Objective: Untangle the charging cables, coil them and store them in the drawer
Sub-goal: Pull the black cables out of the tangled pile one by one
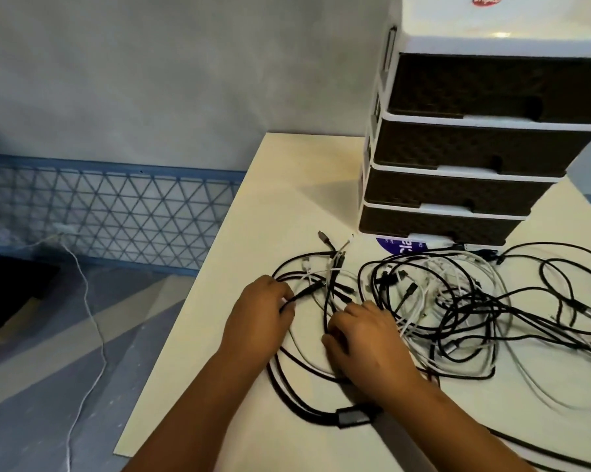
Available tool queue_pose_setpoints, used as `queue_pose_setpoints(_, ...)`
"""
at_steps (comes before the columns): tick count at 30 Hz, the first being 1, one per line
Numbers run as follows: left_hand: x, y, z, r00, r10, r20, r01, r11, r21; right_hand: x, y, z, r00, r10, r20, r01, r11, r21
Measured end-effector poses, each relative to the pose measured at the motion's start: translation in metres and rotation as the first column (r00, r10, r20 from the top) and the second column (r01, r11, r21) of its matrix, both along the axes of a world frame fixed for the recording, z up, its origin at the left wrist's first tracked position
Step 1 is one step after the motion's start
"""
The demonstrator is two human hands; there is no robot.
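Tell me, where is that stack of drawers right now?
In the head view the drawer unit stands at the far right of the table, just behind the tangle of cables, with all four brown drawers closed.

My two forearms rise from the bottom edge of the frame, bare the whole visible way, with no sleeve showing. My left hand (260,311) and right hand (365,338) show no gloves, rings or wristband that I can make out.
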State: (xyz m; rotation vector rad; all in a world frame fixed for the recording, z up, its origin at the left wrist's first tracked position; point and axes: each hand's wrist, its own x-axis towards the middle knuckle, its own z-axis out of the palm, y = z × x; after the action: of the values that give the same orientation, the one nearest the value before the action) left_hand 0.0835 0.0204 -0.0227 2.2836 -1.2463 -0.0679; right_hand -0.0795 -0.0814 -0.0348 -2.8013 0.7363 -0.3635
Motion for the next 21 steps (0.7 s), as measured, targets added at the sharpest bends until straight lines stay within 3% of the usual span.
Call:
queue_pose_setpoints(1, 0.001, -0.001, 0.005, 0.998, 0.0, -0.057, -0.002, 0.999, -0.043, 0.001, -0.002, -0.001, 1.0, -0.01, 0.009, 0.01, 1.0, 0.017)
queue_pose_setpoints(2, 0.002, -0.004, 0.012, 0.979, 0.009, -0.204, -0.028, 0.996, -0.09, 0.002, -0.003, 0.0, 1.0, -0.01, 0.027, 0.008, 0.999, 0.051)
queue_pose_setpoints(3, 0.001, -0.008, 0.021, 0.901, 0.007, -0.434, -0.076, 0.987, -0.143, 0.003, -0.004, 0.003, 0.998, -0.01, 0.068, 0.003, 0.994, 0.106)
queue_pose_setpoints(5, 0.001, -0.018, 0.037, 0.57, -0.074, -0.818, -0.201, 0.953, -0.227, 0.005, -0.001, 0.015, 0.981, -0.03, 0.192, -0.024, 0.962, 0.273)
queue_pose_setpoints(7, 0.006, -0.027, 0.05, 0.315, -0.165, -0.935, -0.308, 0.914, -0.265, 0.002, 0.004, 0.032, 0.967, -0.035, 0.252, -0.086, 0.887, 0.454)
queue_pose_setpoints(10, 0.022, -0.038, 0.066, 0.082, -0.306, -0.948, -0.434, 0.846, -0.31, -0.011, 0.008, 0.048, 0.992, 0.116, 0.05, -0.122, 0.781, 0.613)
queue_pose_setpoints(13, 0.039, -0.047, 0.073, 0.033, -0.347, -0.937, -0.498, 0.807, -0.316, -0.024, 0.007, 0.048, 0.962, 0.226, -0.155, -0.129, 0.873, 0.469)
queue_pose_setpoints(16, 0.044, -0.052, 0.073, 0.042, -0.332, -0.942, -0.541, 0.786, -0.301, -0.029, 0.005, 0.053, 0.972, 0.192, -0.135, -0.129, 0.917, 0.378)
queue_pose_setpoints(19, 0.044, -0.053, 0.072, 0.14, -0.231, -0.963, -0.534, 0.801, -0.269, -0.034, 0.002, 0.062, 0.984, 0.161, -0.081, -0.132, 0.95, 0.283)
queue_pose_setpoints(21, 0.045, -0.052, 0.074, 0.219, -0.187, -0.957, -0.483, 0.832, -0.274, -0.037, 0.0, 0.071, 0.994, 0.109, -0.008, -0.099, 0.933, 0.345)
